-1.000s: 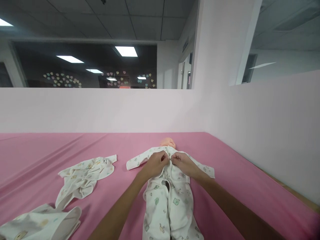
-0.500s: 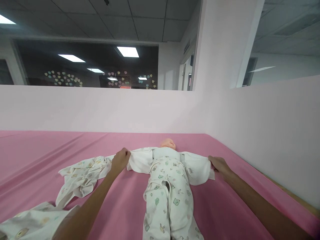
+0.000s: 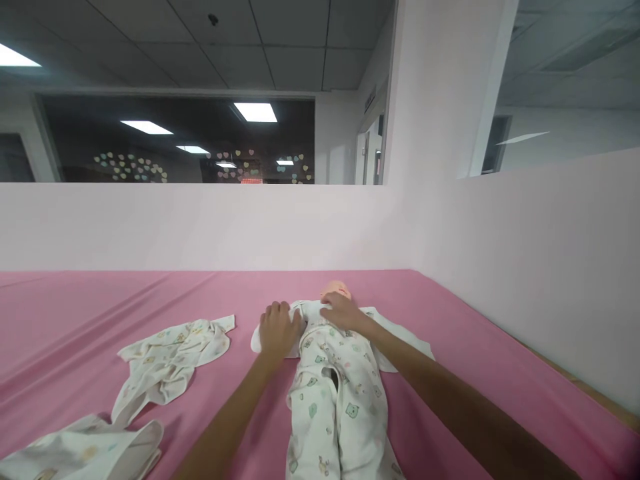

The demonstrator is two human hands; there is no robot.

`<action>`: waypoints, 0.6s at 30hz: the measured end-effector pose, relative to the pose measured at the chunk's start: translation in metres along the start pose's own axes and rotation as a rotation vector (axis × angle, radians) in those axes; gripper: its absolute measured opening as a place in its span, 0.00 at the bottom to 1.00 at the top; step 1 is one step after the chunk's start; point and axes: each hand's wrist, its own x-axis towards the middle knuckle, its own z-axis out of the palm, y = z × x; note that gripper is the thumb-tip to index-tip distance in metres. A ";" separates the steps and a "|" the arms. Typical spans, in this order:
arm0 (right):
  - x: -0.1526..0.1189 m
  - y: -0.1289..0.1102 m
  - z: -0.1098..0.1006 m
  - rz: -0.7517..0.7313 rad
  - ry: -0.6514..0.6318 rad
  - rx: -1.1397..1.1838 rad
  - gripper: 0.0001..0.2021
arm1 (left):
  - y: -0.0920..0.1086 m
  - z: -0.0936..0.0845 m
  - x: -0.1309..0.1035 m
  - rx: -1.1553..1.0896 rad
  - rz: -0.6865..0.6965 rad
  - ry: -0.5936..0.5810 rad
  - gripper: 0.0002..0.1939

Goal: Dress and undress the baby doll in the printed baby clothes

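Note:
A baby doll lies on its back, its head (image 3: 336,287) at the far end and partly behind my right hand. The doll is dressed in a white top (image 3: 400,340) with sleeves spread to both sides and white printed trousers (image 3: 345,407) with a slit at the crotch. My left hand (image 3: 279,330) rests on the left sleeve near the shoulder, fingers slightly apart. Across the upper chest, just below the head, reaches my right hand (image 3: 343,312), its fingers stretched out. The right forearm passes over part of the right sleeve.
A pink sheet (image 3: 460,413) covers the surface. Left of the doll lies a crumpled printed baby garment (image 3: 173,357), with another folded printed cloth (image 3: 90,450) nearer. White walls (image 3: 200,227) with windows above border the back and right.
Both hands have let go of the sleeve ends and moved inward, the left onto the left sleeve near the shoulder, the right onto the doll's upper chest. The sleeves lie lower and looser.

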 end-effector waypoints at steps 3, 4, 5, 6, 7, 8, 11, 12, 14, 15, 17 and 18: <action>0.024 -0.034 0.017 -0.110 -0.144 -0.108 0.11 | 0.022 0.008 -0.003 0.050 0.029 -0.068 0.14; 0.030 -0.039 0.022 -0.121 -0.179 -0.149 0.10 | 0.023 0.012 -0.004 0.069 0.010 -0.107 0.14; 0.035 -0.043 0.027 -0.124 -0.207 -0.190 0.10 | 0.021 0.016 -0.005 0.087 -0.019 -0.149 0.14; 0.040 -0.045 0.031 -0.123 -0.233 -0.227 0.11 | 0.018 0.021 -0.005 0.103 -0.053 -0.185 0.15; 0.046 -0.046 0.036 -0.120 -0.259 -0.261 0.13 | 0.014 0.025 -0.006 0.117 -0.086 -0.215 0.17; 0.051 -0.047 0.040 -0.113 -0.286 -0.292 0.15 | 0.010 0.029 -0.006 0.128 -0.112 -0.235 0.18; 0.068 -0.053 0.052 -0.078 -0.360 -0.373 0.19 | 0.004 0.039 -0.005 0.149 -0.139 -0.252 0.16; 0.072 -0.055 0.056 -0.066 -0.376 -0.396 0.19 | 0.004 0.040 -0.004 0.151 -0.131 -0.253 0.16; 0.079 -0.057 0.063 -0.049 -0.384 -0.435 0.18 | 0.005 0.041 -0.002 0.146 -0.090 -0.253 0.17; 0.080 -0.057 0.065 -0.044 -0.375 -0.451 0.18 | 0.006 0.041 -0.001 0.140 -0.063 -0.254 0.17; 0.081 -0.054 0.067 -0.037 -0.338 -0.475 0.20 | 0.005 0.039 0.000 0.124 -0.010 -0.249 0.17; 0.081 -0.051 0.067 -0.036 -0.318 -0.484 0.21 | 0.004 0.037 0.000 0.115 0.009 -0.245 0.17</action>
